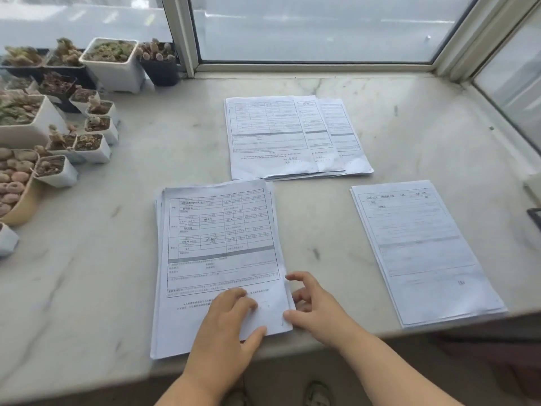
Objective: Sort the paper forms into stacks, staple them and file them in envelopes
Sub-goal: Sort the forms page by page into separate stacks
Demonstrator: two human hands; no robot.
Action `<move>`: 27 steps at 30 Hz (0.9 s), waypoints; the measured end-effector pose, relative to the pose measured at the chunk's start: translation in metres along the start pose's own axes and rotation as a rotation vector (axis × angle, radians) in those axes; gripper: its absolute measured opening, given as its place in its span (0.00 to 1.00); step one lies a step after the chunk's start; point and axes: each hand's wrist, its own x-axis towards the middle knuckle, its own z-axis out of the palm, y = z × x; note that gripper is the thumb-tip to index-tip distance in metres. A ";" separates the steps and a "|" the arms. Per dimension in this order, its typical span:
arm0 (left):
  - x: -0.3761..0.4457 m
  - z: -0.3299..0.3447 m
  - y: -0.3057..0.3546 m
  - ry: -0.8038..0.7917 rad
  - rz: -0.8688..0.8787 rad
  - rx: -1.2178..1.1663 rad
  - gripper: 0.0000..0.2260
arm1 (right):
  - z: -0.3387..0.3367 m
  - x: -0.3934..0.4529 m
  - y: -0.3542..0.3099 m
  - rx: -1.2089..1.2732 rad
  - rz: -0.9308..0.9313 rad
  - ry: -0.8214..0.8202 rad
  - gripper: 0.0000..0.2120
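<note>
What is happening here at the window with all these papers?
A person is sorting printed forms on a marble windowsill. The left hand presses flat on the nearest stack, while the right hand works its fingers at that stack's lower right edge. A fanned stack lies further back, and another stack to the right. Potted succulents stand at the left. No stapler or envelopes are visible.

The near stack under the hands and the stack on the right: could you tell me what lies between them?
In the head view, only bare marble sill separates the near stack from the right stack.
</note>
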 end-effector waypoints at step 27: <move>-0.001 -0.004 -0.016 0.013 -0.071 -0.229 0.12 | 0.017 0.016 0.003 0.102 -0.099 0.092 0.24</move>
